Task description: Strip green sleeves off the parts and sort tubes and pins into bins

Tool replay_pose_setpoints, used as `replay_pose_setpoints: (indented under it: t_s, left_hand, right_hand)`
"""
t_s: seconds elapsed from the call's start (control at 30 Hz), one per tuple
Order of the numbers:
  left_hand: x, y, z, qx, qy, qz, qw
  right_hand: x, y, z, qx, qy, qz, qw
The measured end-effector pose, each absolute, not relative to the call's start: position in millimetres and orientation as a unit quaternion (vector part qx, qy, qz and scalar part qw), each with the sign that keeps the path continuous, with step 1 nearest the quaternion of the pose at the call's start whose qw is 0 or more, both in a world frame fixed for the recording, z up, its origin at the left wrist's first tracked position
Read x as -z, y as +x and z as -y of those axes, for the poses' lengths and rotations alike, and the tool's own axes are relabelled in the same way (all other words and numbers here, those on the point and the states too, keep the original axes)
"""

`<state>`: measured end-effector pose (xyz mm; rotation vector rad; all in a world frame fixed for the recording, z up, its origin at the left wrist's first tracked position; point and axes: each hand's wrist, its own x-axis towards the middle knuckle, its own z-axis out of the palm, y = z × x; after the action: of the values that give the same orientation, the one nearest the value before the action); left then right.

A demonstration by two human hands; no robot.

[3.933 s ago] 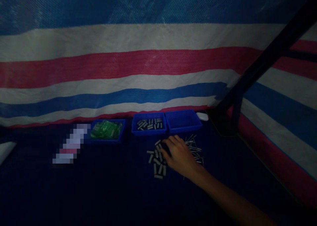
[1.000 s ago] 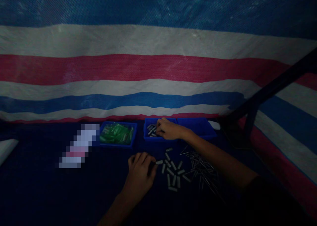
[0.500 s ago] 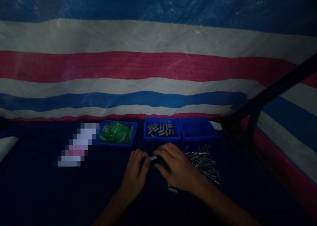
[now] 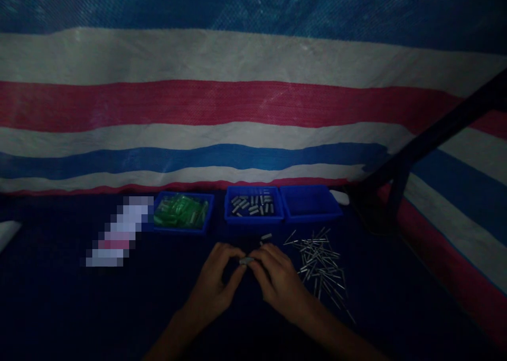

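Observation:
My left hand (image 4: 216,284) and my right hand (image 4: 277,282) meet in front of me on the dark blue table, fingertips pinched together on one small grey metal sleeve (image 4: 246,260). Another grey sleeve (image 4: 266,237) lies loose just beyond my fingers. Most of the loose sleeves on the table are hidden under my right hand. A scatter of thin metal pins (image 4: 319,258) lies right of my right hand.
Three blue trays stand in a row at the back: one with green parts (image 4: 182,213), one with grey sleeves (image 4: 253,207), one that looks empty (image 4: 311,203). A blurred-out object (image 4: 119,237) lies at left. A striped tarp forms the wall; a dark frame post (image 4: 396,192) stands right.
My right hand came back from the sleeve tray to the table and joined my left hand. Both hands now pinch the same sleeve, a little nearer to me than half a second ago.

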<state>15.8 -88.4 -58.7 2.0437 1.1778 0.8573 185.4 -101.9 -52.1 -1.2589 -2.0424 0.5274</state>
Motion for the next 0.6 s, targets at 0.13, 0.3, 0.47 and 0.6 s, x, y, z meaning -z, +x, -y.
replay_pose_setpoints:
  t_s: [0.13,0.3,0.47,0.6]
  left_hand:
    - [59.1,16.6,87.9,-0.333,0.772,-0.45,0.301]
    - [57.8,15.2,84.8,-0.313,0.772,-0.452,0.319]
    - [54.0,23.9,91.0,-0.242,0.807,-0.46,0.279]
    - [52.0,39.7,105.0,-0.188,0.848,-0.432,0.241]
  right_hand:
    - [51.4,186.3,104.1,-0.205,-0.486,0.772,0.354]
    - [44.6,186.0,105.1,-0.199,-0.454,0.789,0.363]
    - [30.9,197.9,82.4,-0.105,-0.493,0.778,0.374]
    - [12.0,206.7,36.0,-0.084,-0.531,0.799,0.269]
